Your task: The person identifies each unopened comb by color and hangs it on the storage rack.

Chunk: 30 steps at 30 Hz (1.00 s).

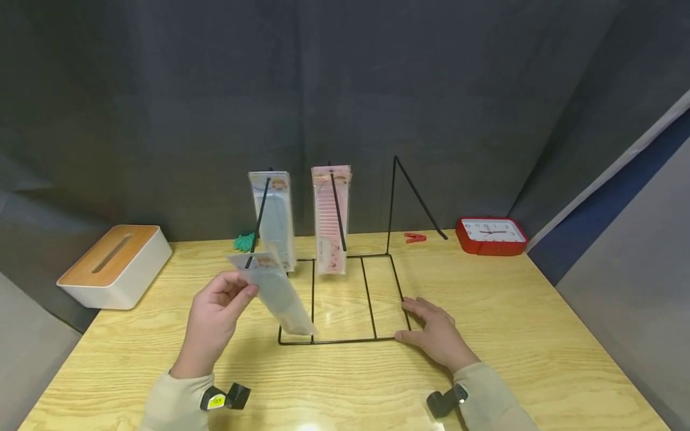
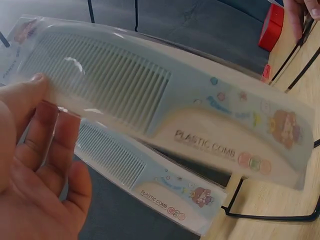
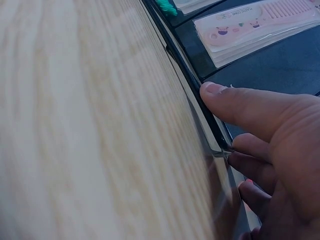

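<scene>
My left hand pinches the upper end of a clear packet holding a light blue plastic comb. The packet slants, its top at the tip of the left prong of a black wire display rack. Behind it, packaged blue combs hang on that same prong; one such comb shows below the held one in the left wrist view. Packaged pink combs hang on the middle prong. My right hand holds the rack's front right corner, thumb on the front rod and fingers at the side rod.
The right prong bears no packet. A white tissue box with a wooden lid stands at left. Behind the rack lie a green item and a red clip. A red clock sits at back right, before a dark curtain.
</scene>
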Available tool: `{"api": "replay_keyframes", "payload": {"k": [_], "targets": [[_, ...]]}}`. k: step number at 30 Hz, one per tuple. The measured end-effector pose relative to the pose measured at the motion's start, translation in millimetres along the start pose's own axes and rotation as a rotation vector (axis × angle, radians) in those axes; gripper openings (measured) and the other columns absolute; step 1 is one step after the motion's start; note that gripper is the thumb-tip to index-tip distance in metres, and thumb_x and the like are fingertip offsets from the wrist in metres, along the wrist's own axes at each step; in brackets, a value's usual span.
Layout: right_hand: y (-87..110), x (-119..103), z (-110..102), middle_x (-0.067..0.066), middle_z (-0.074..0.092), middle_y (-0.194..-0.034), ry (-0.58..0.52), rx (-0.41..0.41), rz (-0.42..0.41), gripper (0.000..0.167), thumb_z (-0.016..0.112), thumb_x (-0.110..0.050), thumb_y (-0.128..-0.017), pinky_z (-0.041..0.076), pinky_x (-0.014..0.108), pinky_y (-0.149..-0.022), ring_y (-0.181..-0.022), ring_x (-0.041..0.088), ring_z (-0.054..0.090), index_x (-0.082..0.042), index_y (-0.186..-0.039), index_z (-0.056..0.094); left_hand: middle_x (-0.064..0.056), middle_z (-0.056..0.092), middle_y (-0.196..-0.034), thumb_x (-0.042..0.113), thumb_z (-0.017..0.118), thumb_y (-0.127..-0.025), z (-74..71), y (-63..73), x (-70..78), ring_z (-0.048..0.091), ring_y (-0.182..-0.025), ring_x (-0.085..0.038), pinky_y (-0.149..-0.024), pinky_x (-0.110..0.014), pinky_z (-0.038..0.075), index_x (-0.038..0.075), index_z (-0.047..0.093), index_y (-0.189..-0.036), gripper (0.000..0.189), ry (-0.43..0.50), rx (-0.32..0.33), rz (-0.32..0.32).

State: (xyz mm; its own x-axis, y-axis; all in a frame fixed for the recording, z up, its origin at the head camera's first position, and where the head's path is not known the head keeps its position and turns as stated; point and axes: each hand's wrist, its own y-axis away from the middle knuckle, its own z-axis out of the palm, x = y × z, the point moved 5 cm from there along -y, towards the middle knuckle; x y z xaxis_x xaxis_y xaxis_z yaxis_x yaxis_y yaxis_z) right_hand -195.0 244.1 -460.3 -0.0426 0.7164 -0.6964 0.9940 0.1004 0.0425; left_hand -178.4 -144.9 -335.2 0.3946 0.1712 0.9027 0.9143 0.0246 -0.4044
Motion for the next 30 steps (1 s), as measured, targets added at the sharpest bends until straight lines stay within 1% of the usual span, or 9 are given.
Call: {"api": "replay_keyframes", "payload": {"k": [5,9,13,16,20,24,26,28,30], "targets": [[0.1,-1.2,-0.9,0.013,0.041,-0.156,0.001,0.001,-0.002,0.076,0.08,-0.043,-0.084,0.012,0.067,-0.112,-0.146,0.044,0.025,-0.012,-0.147,0.052,-0.003,0.067,-0.094,0.01,0.069,-0.096,-3.8,-7.3,-5.5,0.062,-0.084,-0.013,-0.076,-0.022,0.051,-0.003,0.063,-0.103,0.015,-0.03,0.028,-0.026],[0.2,-1.1,-1.0,0.013,0.041,-0.156,-0.006,-0.004,0.003,0.076,0.08,-0.043,-0.084,0.012,0.067,-0.111,-0.146,0.044,0.024,-0.012,-0.147,0.052,-0.002,0.067,-0.097,0.016,0.07,-0.096,-5.0,-22.4,-10.6,0.062,-0.088,-0.013,-0.08,-0.02,0.051,0.0,0.064,-0.106,0.019,-0.02,0.056,-0.087],[-0.1,-1.0,-0.9,0.012,0.04,-0.157,-0.01,-0.005,0.004,0.076,0.08,-0.043,-0.084,0.011,0.067,-0.112,-0.147,0.044,0.024,-0.012,-0.147,0.052,0.002,0.066,-0.096,0.013,0.068,-0.097,-1.9,-46.7,-19.6,0.063,-0.089,-0.01,-0.08,-0.02,0.051,0.005,0.063,-0.105,0.012,0.098,0.073,-0.186],[0.3,-1.0,-0.7,0.013,0.04,-0.157,-0.011,-0.006,0.001,0.075,0.08,-0.043,-0.084,0.011,0.068,-0.111,-0.146,0.045,0.024,-0.012,-0.147,0.052,0.002,0.062,-0.089,0.011,0.067,-0.097,1.5,-67.6,-27.2,0.059,-0.081,-0.009,-0.073,-0.021,0.049,0.007,0.06,-0.101,0.009,0.217,0.097,-0.263],[0.3,-0.9,-0.9,0.013,0.042,-0.156,-0.008,0.0,-0.009,0.074,0.08,-0.041,-0.084,0.011,0.068,-0.112,-0.146,0.044,0.026,-0.011,-0.146,0.053,0.003,0.058,-0.08,0.015,0.069,-0.096,5.8,-93.5,-33.3,0.054,-0.074,-0.007,-0.064,-0.02,0.045,0.007,0.053,-0.092,0.018,0.292,0.136,-0.324],[-0.2,-0.9,-1.2,0.012,0.043,-0.155,-0.002,0.012,-0.016,0.073,0.08,-0.04,-0.084,0.01,0.067,-0.112,-0.146,0.043,0.026,-0.011,-0.146,0.053,0.002,0.055,-0.074,0.019,0.071,-0.095,8.0,-110.7,-35.4,0.053,-0.068,-0.008,-0.058,-0.02,0.042,0.007,0.049,-0.086,0.027,0.354,0.168,-0.364],[-0.5,-1.0,-0.8,0.012,0.043,-0.155,-0.001,0.014,-0.016,0.073,0.08,-0.04,-0.084,0.01,0.067,-0.112,-0.146,0.043,0.027,-0.012,-0.146,0.053,0.002,0.053,-0.072,0.022,0.072,-0.095,8.1,-115.2,-36.4,0.049,-0.064,-0.008,-0.055,-0.02,0.041,0.007,0.048,-0.084,0.029,0.354,0.186,-0.381],[-0.7,-1.0,-0.7,0.012,0.042,-0.155,0.001,0.016,-0.015,0.074,0.08,-0.04,-0.084,0.01,0.067,-0.113,-0.146,0.043,0.027,-0.012,-0.146,0.053,0.002,0.053,-0.072,0.024,0.072,-0.095,9.4,-118.0,-36.6,0.05,-0.064,-0.009,-0.055,-0.021,0.042,0.007,0.049,-0.084,0.031,0.338,0.19,-0.391],[-0.9,-1.2,-0.8,0.012,0.043,-0.155,0.001,0.017,-0.014,0.074,0.081,-0.04,-0.084,0.01,0.067,-0.113,-0.146,0.043,0.027,-0.012,-0.146,0.053,0.002,0.054,-0.073,0.029,0.072,-0.094,11.0,-120.0,-37.6,0.051,-0.066,-0.01,-0.059,-0.023,0.043,0.008,0.049,-0.084,0.033,0.274,0.187,-0.403]]}}
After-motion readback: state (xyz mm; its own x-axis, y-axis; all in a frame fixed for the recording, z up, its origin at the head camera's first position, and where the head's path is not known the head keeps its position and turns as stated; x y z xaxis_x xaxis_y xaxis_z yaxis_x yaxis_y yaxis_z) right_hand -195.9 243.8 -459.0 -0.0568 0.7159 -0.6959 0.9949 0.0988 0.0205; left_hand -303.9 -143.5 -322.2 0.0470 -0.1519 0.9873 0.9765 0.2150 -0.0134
